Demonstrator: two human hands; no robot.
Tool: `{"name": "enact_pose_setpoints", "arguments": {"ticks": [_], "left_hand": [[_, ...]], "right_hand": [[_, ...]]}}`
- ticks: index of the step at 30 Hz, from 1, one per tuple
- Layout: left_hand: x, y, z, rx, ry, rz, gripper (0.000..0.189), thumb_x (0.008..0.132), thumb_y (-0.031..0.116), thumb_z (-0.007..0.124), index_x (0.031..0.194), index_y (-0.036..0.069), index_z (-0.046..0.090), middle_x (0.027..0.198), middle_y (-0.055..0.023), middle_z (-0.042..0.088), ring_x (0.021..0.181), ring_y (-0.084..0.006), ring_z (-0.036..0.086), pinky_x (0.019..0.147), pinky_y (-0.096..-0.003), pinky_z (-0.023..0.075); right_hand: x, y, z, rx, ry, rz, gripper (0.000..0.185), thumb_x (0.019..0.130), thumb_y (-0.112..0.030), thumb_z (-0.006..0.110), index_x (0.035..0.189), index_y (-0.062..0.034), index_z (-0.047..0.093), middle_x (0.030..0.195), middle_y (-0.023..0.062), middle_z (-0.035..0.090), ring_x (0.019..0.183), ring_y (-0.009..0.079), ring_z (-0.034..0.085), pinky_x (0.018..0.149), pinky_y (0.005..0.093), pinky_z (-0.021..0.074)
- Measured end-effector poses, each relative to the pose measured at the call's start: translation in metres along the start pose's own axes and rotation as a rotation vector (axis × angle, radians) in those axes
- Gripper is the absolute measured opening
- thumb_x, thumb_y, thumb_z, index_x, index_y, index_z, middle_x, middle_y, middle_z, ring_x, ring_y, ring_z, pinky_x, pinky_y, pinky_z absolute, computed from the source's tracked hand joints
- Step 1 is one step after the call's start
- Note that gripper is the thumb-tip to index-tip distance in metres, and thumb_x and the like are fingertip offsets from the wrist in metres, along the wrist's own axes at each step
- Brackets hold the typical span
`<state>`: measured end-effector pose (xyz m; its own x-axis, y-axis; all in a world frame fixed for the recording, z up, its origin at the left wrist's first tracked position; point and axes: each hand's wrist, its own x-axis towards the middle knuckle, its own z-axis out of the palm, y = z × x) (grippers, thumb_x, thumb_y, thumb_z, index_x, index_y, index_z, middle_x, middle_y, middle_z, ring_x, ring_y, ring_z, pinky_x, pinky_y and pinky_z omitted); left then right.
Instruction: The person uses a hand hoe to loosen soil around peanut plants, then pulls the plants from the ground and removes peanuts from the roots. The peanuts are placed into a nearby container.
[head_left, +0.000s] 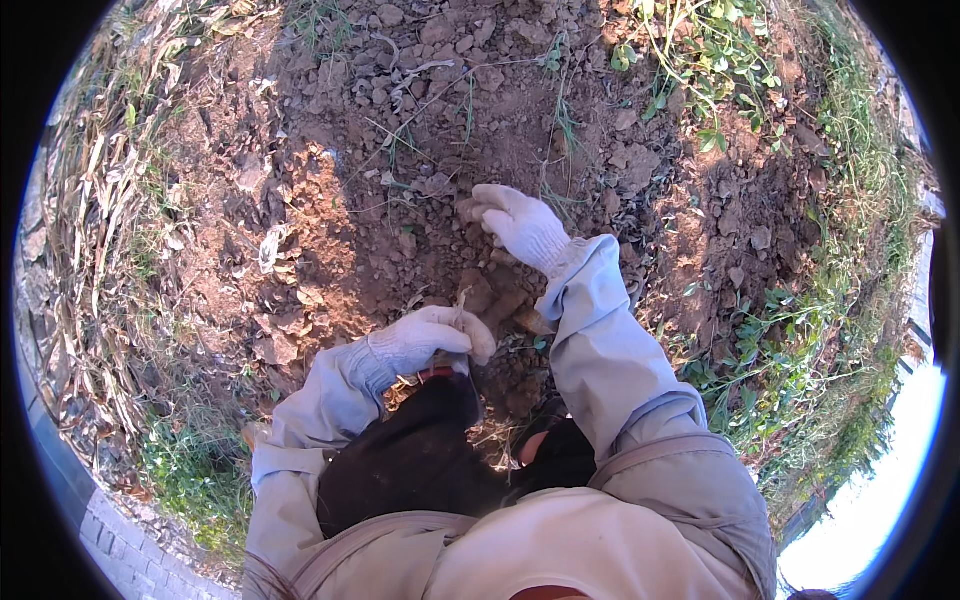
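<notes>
My left hand (439, 335), in a white knitted glove, is held just above my knee with its fingers curled together. A thin dry stalk (461, 298) rises at its fingertips; whether the fingers pinch it I cannot tell. My right hand (514, 221), gloved alike, is farther forward and to the right, low over the loose brown soil (427, 255). Its fingers are bent and point left, the tips soiled and close to the clods; whether they hold anything cannot be seen. Large clods (506, 300) lie between my two hands.
Dry stalks and leaves (94, 172) cover the ground at the left. Leafy green plants (720, 67) grow at the upper right, with more low plants (780, 337) and grass along the right. Grey paving (135, 551) borders the soil at the lower left. Thin grass tufts (566, 124) stand ahead.
</notes>
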<state>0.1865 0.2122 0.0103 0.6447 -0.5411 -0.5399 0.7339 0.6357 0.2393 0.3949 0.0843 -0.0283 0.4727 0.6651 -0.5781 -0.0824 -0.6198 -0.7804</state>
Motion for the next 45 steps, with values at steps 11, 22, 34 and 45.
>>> {"name": "enact_pose_setpoints", "arguments": {"ticks": [11,22,34,45], "left_hand": [[-0.032,-0.026,-0.022,-0.134,0.201,0.138,0.088,0.102,0.065,0.017,0.078,-0.004,0.066,0.064,-0.0126,0.062,0.053,-0.0196,0.056,0.051,-0.0281,0.0447],[-0.041,-0.041,-0.020,-0.688,0.158,0.469,0.070,0.099,0.062,0.037,0.115,-0.001,0.064,0.104,-0.0187,0.070,0.089,-0.0324,0.070,0.071,-0.0401,0.0612],[-0.039,-0.036,-0.010,-0.845,0.211,0.724,0.062,0.101,0.056,0.041,0.120,0.001,0.063,0.122,-0.0201,0.064,0.110,-0.0371,0.065,0.092,-0.0527,0.0561],[-0.031,-0.030,0.007,-0.785,0.013,0.824,0.045,0.102,0.031,0.048,0.134,0.000,0.052,0.131,-0.0219,0.059,0.118,-0.0382,0.060,0.097,-0.0534,0.0535]], "right_hand": [[0.023,0.001,0.024,-0.650,-0.087,-0.131,0.031,0.091,-0.028,0.058,0.119,-0.0159,0.068,0.113,0.0166,0.064,0.109,0.0351,0.063,0.091,0.0455,0.0520],[0.031,-0.012,0.035,-0.814,-0.206,-0.043,0.032,0.085,-0.030,0.066,0.113,-0.0142,0.071,0.114,0.0209,0.061,0.107,0.0389,0.062,0.093,0.0460,0.0509],[-0.130,-0.039,0.000,0.357,-0.036,0.106,0.033,0.098,-0.024,0.060,0.123,-0.0012,0.060,0.086,0.0022,0.061,0.065,0.0060,0.056,0.053,0.0212,0.0457],[-0.232,0.168,-0.029,0.093,0.329,0.670,0.058,0.089,-0.032,0.069,0.131,0.0017,0.046,0.085,0.0094,0.060,0.062,0.0178,0.060,0.049,0.0289,0.0496]]}}
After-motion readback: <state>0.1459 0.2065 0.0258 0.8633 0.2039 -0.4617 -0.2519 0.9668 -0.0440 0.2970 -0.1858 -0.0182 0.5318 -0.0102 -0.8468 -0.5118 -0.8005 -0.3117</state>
